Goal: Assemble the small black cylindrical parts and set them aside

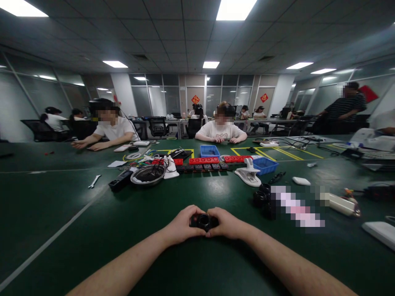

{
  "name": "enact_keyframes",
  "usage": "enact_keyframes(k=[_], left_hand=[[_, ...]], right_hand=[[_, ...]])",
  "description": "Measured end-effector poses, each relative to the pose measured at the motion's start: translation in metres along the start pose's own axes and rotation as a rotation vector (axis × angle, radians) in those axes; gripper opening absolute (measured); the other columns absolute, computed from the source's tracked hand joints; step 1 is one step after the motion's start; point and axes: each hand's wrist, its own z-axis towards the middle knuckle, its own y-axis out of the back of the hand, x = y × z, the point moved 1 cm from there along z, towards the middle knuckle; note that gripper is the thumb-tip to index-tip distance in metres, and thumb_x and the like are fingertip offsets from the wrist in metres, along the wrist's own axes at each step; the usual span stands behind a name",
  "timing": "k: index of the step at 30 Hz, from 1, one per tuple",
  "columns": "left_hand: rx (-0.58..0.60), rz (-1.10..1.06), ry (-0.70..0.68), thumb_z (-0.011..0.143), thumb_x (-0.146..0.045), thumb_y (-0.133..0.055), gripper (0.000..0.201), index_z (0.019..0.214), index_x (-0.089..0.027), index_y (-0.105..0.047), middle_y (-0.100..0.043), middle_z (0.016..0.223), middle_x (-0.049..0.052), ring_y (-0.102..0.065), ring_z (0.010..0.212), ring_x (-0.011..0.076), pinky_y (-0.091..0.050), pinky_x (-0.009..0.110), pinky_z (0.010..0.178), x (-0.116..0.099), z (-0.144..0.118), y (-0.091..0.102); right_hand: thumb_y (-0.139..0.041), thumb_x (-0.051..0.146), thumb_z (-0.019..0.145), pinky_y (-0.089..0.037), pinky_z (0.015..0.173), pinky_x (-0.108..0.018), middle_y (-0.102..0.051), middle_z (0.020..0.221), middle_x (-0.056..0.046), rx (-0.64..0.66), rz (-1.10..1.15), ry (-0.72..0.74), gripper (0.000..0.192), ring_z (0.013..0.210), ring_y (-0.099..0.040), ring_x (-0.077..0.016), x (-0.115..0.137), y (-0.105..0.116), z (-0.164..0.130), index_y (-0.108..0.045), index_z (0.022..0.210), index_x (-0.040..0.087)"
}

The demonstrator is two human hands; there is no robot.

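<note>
Low over the green table's near half, both my hands are closed around one small black part with a round opening [204, 221]. My left hand [184, 224] grips its left side, and my right hand [224, 222] grips its right side. Fingertips of the two hands meet above and below it, so much of its outline is hidden. The ring-shaped opening faces up towards me. To the right of my right hand lie several black round parts [261, 197], beside a blurred-out pink and white item [296, 209].
Beyond my hands stand a metal bowl [148, 176], a white clip base [248, 174], red power strips [203, 160] and blue trays [264, 165]. A wrench [94, 181] lies left, a cream cylinder [341, 204] right. Two people sit across the table.
</note>
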Motion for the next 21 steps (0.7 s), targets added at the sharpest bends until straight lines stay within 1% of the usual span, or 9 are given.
enact_keyframes(k=[4,6,8,10,13,15,16,18,21], left_hand=[[-0.092,0.054,0.063,0.055,-0.03,-0.067,0.036,0.085,-0.017,-0.052,-0.047,0.079,-0.001,-0.045,0.07,0.0141,-0.035,0.023,0.059,0.004,0.002,-0.006],[-0.168,0.068,0.116,0.056,-0.028,-0.066,0.034,0.084,-0.017,-0.051,-0.047,0.079,0.0,-0.045,0.07,0.0145,-0.036,0.023,0.06,0.005,0.002,-0.01],[-0.233,0.076,0.149,0.057,-0.027,-0.065,0.032,0.084,-0.017,-0.051,-0.047,0.081,0.0,-0.046,0.071,0.0151,-0.036,0.024,0.061,0.006,0.003,-0.014],[-0.264,0.081,0.153,0.057,-0.027,-0.065,0.031,0.083,-0.017,-0.051,-0.047,0.081,0.001,-0.046,0.072,0.0158,-0.037,0.025,0.062,0.006,0.003,-0.016],[-0.227,0.085,0.108,0.058,-0.027,-0.065,0.031,0.084,-0.017,-0.052,-0.047,0.079,0.0,-0.046,0.071,0.0157,-0.037,0.025,0.062,0.006,0.004,-0.014],[-0.16,0.077,0.051,0.06,-0.029,-0.064,0.032,0.087,-0.017,-0.052,-0.048,0.079,0.0,-0.046,0.072,0.0153,-0.037,0.024,0.062,0.006,0.003,-0.01],[-0.123,0.067,0.02,0.06,-0.029,-0.064,0.032,0.088,-0.017,-0.052,-0.048,0.08,0.0,-0.045,0.072,0.0151,-0.037,0.024,0.062,0.005,0.002,-0.008],[-0.061,0.043,-0.029,0.062,-0.03,-0.063,0.033,0.091,-0.018,-0.053,-0.049,0.083,0.0,-0.046,0.073,0.0145,-0.037,0.023,0.061,0.004,0.0,-0.004],[-0.003,0.017,-0.068,0.063,-0.029,-0.063,0.034,0.094,-0.019,-0.053,-0.049,0.087,0.001,-0.046,0.074,0.0138,-0.037,0.022,0.061,0.002,-0.002,0.0]], right_hand=[[-0.061,0.052,0.057,-0.029,0.051,-0.022,-0.054,0.071,-0.001,-0.115,-0.2,-0.113,0.041,0.063,-0.048,-0.0145,0.007,-0.007,-0.001,-0.051,0.074,0.016],[-0.057,0.053,0.061,-0.03,0.053,-0.024,-0.056,0.072,-0.004,-0.173,-0.305,-0.172,0.039,0.065,-0.05,-0.017,0.012,-0.011,-0.001,-0.051,0.075,0.017],[-0.055,0.05,0.064,-0.032,0.056,-0.026,-0.057,0.073,-0.006,-0.197,-0.382,-0.217,0.035,0.067,-0.051,-0.0192,0.016,-0.014,-0.001,-0.052,0.075,0.017],[-0.053,0.05,0.065,-0.033,0.058,-0.027,-0.057,0.073,-0.006,-0.207,-0.417,-0.245,0.035,0.068,-0.052,-0.0207,0.018,-0.016,-0.001,-0.052,0.075,0.017],[-0.054,0.056,0.061,-0.034,0.061,-0.029,-0.056,0.077,-0.006,-0.236,-0.376,-0.214,0.044,0.071,-0.051,-0.0215,0.017,-0.013,-0.001,-0.052,0.079,0.016],[-0.059,0.056,0.056,-0.035,0.064,-0.029,-0.054,0.085,-0.005,-0.222,-0.28,-0.117,0.052,0.077,-0.05,-0.021,0.014,-0.009,-0.001,-0.051,0.09,0.017],[-0.061,0.054,0.055,-0.035,0.066,-0.029,-0.053,0.088,-0.005,-0.189,-0.225,-0.061,0.054,0.08,-0.049,-0.0204,0.012,-0.007,-0.001,-0.05,0.093,0.018],[-0.064,0.048,0.057,-0.035,0.069,-0.028,-0.052,0.089,-0.003,-0.093,-0.131,0.027,0.049,0.083,-0.047,-0.0188,0.008,-0.002,-0.002,-0.052,0.095,0.019],[-0.063,0.041,0.062,-0.035,0.071,-0.026,-0.051,0.085,-0.001,0.028,-0.039,0.091,0.034,0.082,-0.046,-0.0171,0.003,0.006,-0.003,-0.057,0.087,0.018]])
